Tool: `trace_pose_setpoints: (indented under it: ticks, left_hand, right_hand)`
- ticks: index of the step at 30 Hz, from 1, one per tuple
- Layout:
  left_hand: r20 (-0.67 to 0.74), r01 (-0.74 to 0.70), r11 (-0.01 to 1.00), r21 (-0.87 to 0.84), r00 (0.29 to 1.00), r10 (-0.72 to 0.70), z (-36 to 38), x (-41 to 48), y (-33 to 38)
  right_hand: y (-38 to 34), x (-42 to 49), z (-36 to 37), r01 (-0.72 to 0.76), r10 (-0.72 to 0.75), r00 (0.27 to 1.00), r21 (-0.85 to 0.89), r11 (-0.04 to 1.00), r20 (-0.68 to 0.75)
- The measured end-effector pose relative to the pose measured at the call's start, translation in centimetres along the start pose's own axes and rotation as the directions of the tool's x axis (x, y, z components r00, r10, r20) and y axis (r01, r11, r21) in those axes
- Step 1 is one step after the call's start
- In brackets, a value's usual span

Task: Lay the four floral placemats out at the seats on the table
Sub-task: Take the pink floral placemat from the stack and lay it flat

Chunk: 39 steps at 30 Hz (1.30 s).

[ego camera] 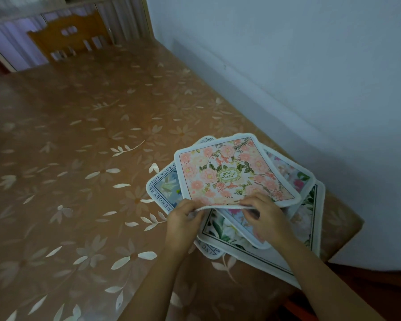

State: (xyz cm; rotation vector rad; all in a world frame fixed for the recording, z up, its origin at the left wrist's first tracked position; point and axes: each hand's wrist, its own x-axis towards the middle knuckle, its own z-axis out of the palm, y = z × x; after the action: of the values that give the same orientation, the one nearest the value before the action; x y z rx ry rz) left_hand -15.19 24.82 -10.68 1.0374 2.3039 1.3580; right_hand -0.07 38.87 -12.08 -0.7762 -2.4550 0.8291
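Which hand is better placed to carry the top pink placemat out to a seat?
Left, probably. Both hands pinch the near edge of the pink placemat, but the left hand is toward the wide tabletop; the right hand is nearer the wall.

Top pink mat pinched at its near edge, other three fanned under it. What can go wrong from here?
1. Left hand and right hand pinch the pink mat by its near edge only; lifted, it may sag or fold.
2. Right fingers seem to touch the blue-edged mat beneath, so two may rise together.
3. The green-bordered mat lies near the table edge; dragging could slide it off.
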Motion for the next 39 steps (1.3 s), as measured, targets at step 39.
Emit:
trace_pose_setpoints:
  ticks: [39]
  left_hand:
    - [0.008,-0.288,0.921,0.264,0.955,0.296,-17.8,-16.5,4.4]
  right_hand:
    - [-21.0,-19.4,-1.0,-0.102,0.102,0.973,0.007,0.995,-0.208]
